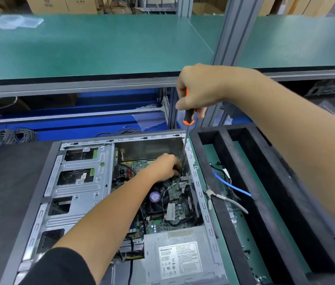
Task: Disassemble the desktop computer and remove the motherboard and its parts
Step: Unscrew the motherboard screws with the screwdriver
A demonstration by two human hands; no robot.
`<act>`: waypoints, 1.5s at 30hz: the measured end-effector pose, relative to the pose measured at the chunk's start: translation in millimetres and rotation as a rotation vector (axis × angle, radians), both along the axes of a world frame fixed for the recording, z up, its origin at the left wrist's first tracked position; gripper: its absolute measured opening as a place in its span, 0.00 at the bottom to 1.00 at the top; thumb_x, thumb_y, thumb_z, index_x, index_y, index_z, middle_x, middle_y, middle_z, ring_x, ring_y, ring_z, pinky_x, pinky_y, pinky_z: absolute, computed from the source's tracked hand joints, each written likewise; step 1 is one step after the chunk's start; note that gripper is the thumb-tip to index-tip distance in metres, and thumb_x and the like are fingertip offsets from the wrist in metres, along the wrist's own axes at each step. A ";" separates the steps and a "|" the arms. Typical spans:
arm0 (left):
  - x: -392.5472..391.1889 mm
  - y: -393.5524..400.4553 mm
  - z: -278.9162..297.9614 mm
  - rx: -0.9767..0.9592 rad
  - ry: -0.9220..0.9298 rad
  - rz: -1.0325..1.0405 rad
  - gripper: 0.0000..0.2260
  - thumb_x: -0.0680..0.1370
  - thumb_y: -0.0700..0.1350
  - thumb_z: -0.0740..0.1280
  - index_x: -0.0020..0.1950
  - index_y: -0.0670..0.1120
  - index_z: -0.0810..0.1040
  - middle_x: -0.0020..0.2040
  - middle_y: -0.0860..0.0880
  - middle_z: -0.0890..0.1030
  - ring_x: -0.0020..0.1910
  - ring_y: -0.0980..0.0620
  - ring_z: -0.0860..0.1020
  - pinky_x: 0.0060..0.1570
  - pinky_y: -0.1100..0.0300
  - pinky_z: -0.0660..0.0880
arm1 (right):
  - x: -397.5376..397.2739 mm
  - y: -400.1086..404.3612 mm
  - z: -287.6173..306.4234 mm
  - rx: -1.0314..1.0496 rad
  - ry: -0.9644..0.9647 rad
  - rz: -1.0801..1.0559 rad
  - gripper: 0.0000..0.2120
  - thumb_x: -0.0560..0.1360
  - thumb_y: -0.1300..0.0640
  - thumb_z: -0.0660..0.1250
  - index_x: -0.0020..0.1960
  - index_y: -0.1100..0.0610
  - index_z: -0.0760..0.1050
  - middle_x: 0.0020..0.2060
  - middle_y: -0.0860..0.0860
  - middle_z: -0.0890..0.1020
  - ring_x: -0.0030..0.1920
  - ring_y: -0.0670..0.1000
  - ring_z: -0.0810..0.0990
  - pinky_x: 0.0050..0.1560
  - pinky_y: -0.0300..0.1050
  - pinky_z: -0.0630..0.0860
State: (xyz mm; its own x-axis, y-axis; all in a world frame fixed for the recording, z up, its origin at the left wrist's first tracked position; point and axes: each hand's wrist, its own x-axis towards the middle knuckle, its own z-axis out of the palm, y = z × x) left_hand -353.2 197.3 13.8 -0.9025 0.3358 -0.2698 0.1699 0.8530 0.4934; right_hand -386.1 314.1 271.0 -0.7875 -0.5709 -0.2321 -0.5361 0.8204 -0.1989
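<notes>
Head view, looking down into open computer case [76, 182]. Right hand [198, 91], fingers clamped round screwdriver [187, 120] at twelve o'clock. Left hand [165, 166] on motherboard [175, 202], fingers curled at screwdriver tip, grip unclear.

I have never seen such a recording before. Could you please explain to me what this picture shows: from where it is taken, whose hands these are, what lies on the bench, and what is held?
There is one picture, taken by a camera worn on a person's head, looking down at their own two bare hands. No robot is here.

An open desktop computer case lies on its side on the bench. Inside you see the green motherboard and a grey power supply.

The right hand grips an orange and black screwdriver, pointing down into the case. The left hand reaches in beside its shaft; what its fingers hold is hidden.

To the right stands a black foam tray containing cables.
</notes>
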 end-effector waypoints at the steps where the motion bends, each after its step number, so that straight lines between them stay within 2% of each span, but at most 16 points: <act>1: -1.2 1.7 -2.7 -0.007 0.000 -0.002 0.09 0.76 0.41 0.71 0.55 0.44 0.83 0.52 0.43 0.83 0.51 0.45 0.80 0.55 0.52 0.76 | -0.2 -0.1 -1.2 -0.002 -0.004 0.006 0.08 0.74 0.55 0.65 0.41 0.59 0.75 0.30 0.53 0.84 0.28 0.48 0.83 0.41 0.46 0.77; 8: -7.5 12.4 -15.7 -0.090 0.021 -0.015 0.09 0.76 0.41 0.69 0.52 0.37 0.81 0.51 0.40 0.82 0.47 0.42 0.80 0.49 0.49 0.78 | -6.4 7.8 -2.6 -0.035 0.006 0.023 0.09 0.74 0.54 0.66 0.42 0.60 0.75 0.30 0.53 0.84 0.28 0.48 0.83 0.40 0.46 0.78; 15: -15.6 16.6 -24.0 -0.151 0.019 -0.054 0.09 0.75 0.41 0.68 0.52 0.37 0.79 0.51 0.41 0.80 0.48 0.42 0.79 0.49 0.47 0.78 | -6.1 10.9 -2.5 -0.053 0.017 0.058 0.10 0.75 0.52 0.69 0.42 0.59 0.75 0.30 0.51 0.84 0.29 0.45 0.83 0.36 0.41 0.76; 23: -18.0 17.4 -28.8 -0.157 0.026 -0.070 0.09 0.76 0.42 0.68 0.52 0.37 0.78 0.50 0.41 0.80 0.46 0.42 0.79 0.48 0.46 0.78 | -5.1 7.6 -1.0 -0.044 -0.005 0.068 0.10 0.74 0.51 0.71 0.42 0.57 0.75 0.31 0.51 0.85 0.29 0.44 0.83 0.37 0.42 0.76; 29: -18.6 13.3 -32.6 -0.145 0.040 -0.042 0.09 0.74 0.43 0.70 0.48 0.38 0.78 0.46 0.42 0.80 0.42 0.44 0.78 0.45 0.47 0.78 | -7.2 12.1 1.5 -0.042 -0.015 0.057 0.09 0.72 0.52 0.73 0.40 0.55 0.75 0.25 0.45 0.82 0.29 0.44 0.83 0.32 0.39 0.70; 36: -18.4 11.9 -37.0 -0.130 0.058 -0.056 0.10 0.75 0.45 0.70 0.52 0.39 0.78 0.48 0.43 0.81 0.45 0.44 0.79 0.47 0.47 0.77 | -8.4 13.1 1.3 -0.071 -0.013 0.065 0.10 0.71 0.52 0.73 0.40 0.55 0.75 0.25 0.46 0.82 0.29 0.43 0.83 0.31 0.39 0.71; 40: -19.2 12.7 -37.8 -0.132 0.060 -0.067 0.10 0.76 0.45 0.70 0.50 0.39 0.79 0.47 0.43 0.81 0.45 0.44 0.79 0.46 0.47 0.77 | -8.5 10.7 -1.0 -0.065 -0.009 0.076 0.10 0.71 0.50 0.74 0.40 0.54 0.75 0.25 0.45 0.82 0.29 0.43 0.83 0.31 0.39 0.69; 45: -20.6 13.8 -39.3 -0.160 0.069 -0.106 0.11 0.77 0.46 0.69 0.55 0.41 0.78 0.52 0.44 0.81 0.49 0.44 0.79 0.50 0.48 0.77 | -10.4 9.4 -1.1 -0.063 -0.016 0.083 0.11 0.71 0.50 0.74 0.40 0.54 0.75 0.25 0.45 0.82 0.30 0.43 0.83 0.32 0.39 0.70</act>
State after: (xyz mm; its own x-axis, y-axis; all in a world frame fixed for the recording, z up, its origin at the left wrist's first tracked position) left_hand -373.8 211.1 -25.5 -0.8823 0.3882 -0.2664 0.2919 0.8950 0.3374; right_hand -396.5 323.5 269.9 -0.7333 -0.6481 -0.2055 -0.5982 0.7586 -0.2580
